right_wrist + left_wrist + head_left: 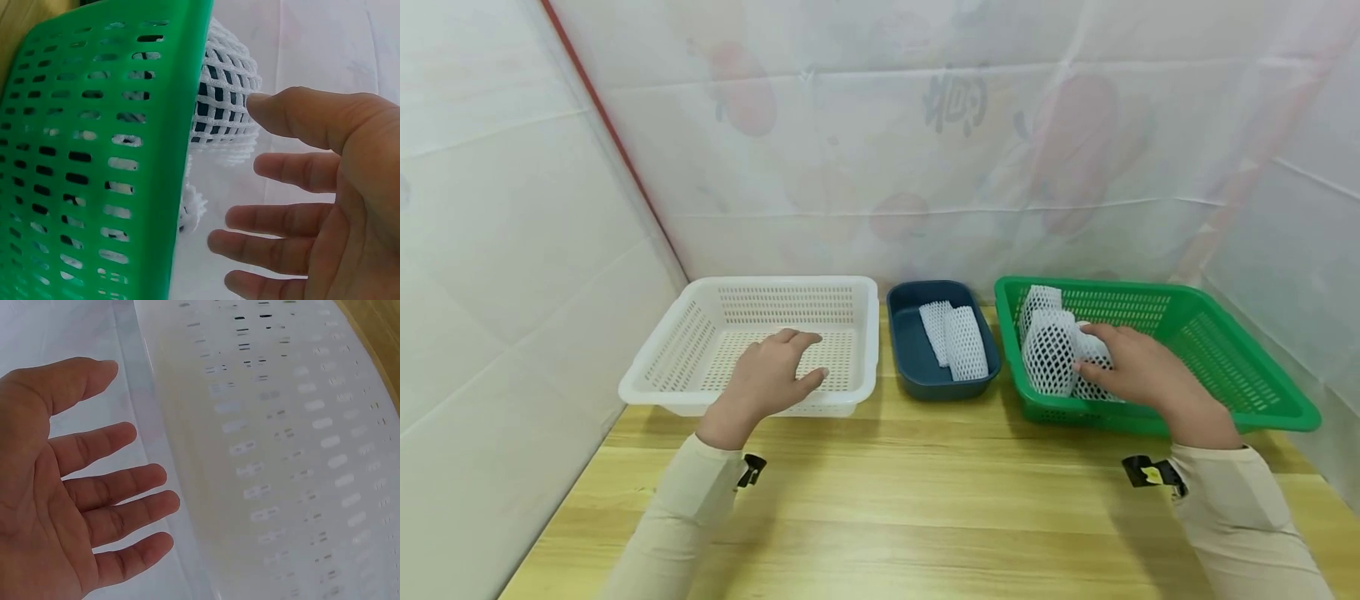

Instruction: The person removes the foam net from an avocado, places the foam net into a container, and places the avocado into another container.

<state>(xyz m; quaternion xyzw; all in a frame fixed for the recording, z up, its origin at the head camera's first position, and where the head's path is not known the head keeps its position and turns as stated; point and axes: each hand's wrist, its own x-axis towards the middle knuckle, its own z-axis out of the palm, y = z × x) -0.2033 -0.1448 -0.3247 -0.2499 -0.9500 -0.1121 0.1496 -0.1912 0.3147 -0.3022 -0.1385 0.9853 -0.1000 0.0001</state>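
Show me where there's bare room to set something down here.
Free: the wooden table in front of all three containers, and the white basket floor under the left hand. Crowded: the blue tray holds foam nets; the green basket has netted items at its left end by the right hand.

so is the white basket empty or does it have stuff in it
Empty: the head view shows only the bare perforated floor of the white basket. The left hand hovers above it, fingers spread, holding nothing.
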